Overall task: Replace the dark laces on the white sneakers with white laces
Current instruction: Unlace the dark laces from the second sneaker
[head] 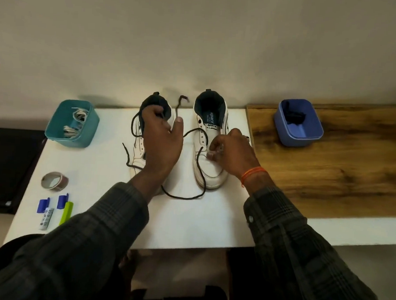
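Note:
Two white high-top sneakers stand side by side on the white table [94, 178]. My left hand [162, 141] hovers over the left sneaker [138, 160] and pinches a dark lace [183, 196] whose end sticks up past my thumb. That lace loops across the table to the right sneaker [210, 175]. My right hand [232, 151] curls its fingertips at the right sneaker's lower eyelets, where the lace comes out; the pinch itself is blurred. The left sneaker's own dark lace [128, 156] hangs loose off its left side. White laces [77, 120] lie in a teal bin [55, 133].
A blue bin [307, 137] with a dark lace inside stands on the wooden top [340, 171] at the right. A tape roll [54, 181], blue clips [43, 205] and a green clip [66, 211] lie near the table's front left.

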